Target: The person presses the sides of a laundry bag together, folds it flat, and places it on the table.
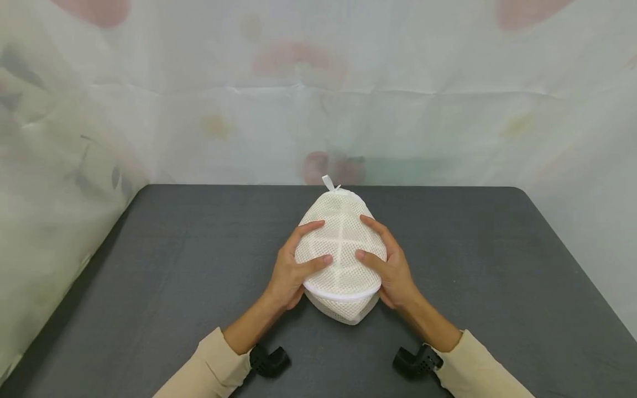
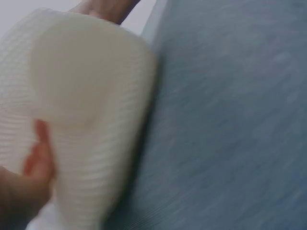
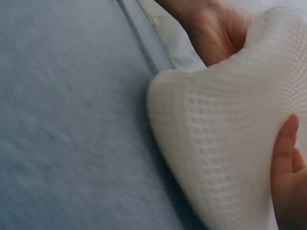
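Centre of the head frame: white mesh pouch (image 1: 341,254) sits on the dark tabletop (image 1: 149,265), toward the near edge, its loop tab (image 1: 329,183) pointing to the far side. Left hand (image 1: 293,268) and right hand (image 1: 390,265) both cup its sides, fingers curled over the top; each grip is wrapped on the pouch, not pinching. Risks: the shell looks soft, so squeezing could buckle it, and uneven pressure could skid it across the smooth tabletop. Wrist views are blurred, so contact underneath can't be judged.
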